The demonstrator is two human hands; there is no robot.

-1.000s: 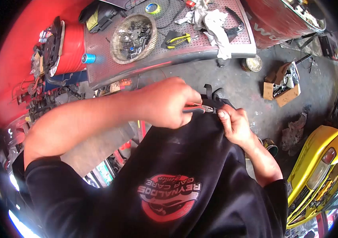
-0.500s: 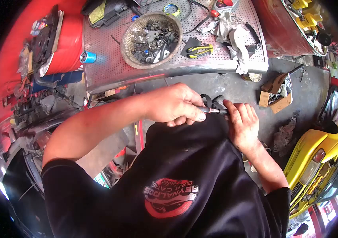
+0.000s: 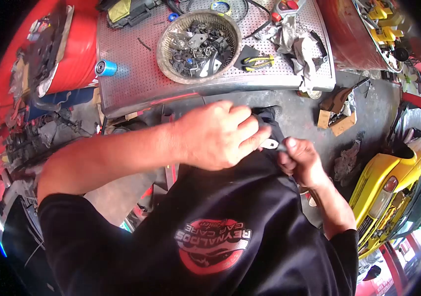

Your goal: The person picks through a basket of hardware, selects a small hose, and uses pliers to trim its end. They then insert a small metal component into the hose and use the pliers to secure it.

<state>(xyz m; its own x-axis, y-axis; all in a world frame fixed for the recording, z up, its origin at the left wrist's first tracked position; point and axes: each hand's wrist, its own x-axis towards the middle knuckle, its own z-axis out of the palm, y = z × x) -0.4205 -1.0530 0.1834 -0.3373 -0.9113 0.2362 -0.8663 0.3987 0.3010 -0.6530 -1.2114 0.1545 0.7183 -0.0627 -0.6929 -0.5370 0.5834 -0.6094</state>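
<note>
Both of my hands meet in front of my black shirt [image 3: 240,197]. My left hand [image 3: 225,135] is closed, its back toward me, with the fingers curled round a small pale flat piece with a dark hole [image 3: 269,144]. The rest of that piece is hidden under the fingers. My right hand [image 3: 301,160] pinches a short dark grey piece [image 3: 282,147] between thumb and fingers, right at the end of the pale one. Whether the two pieces are joined I cannot tell.
Ahead stands a perforated metal table [image 3: 131,74]. On it are a basket [image 3: 163,64] of small parts, yellow-and-black pliers [image 3: 258,62], a blue filter [image 3: 105,68] and rags [image 3: 304,54]. A cardboard box [image 3: 343,123] and a yellow bumper [image 3: 376,177] lie to the right.
My left hand has turned over so its back faces me, and the pale piece now shows beyond its fingers. My right hand has dropped slightly, its fingers curling in.
</note>
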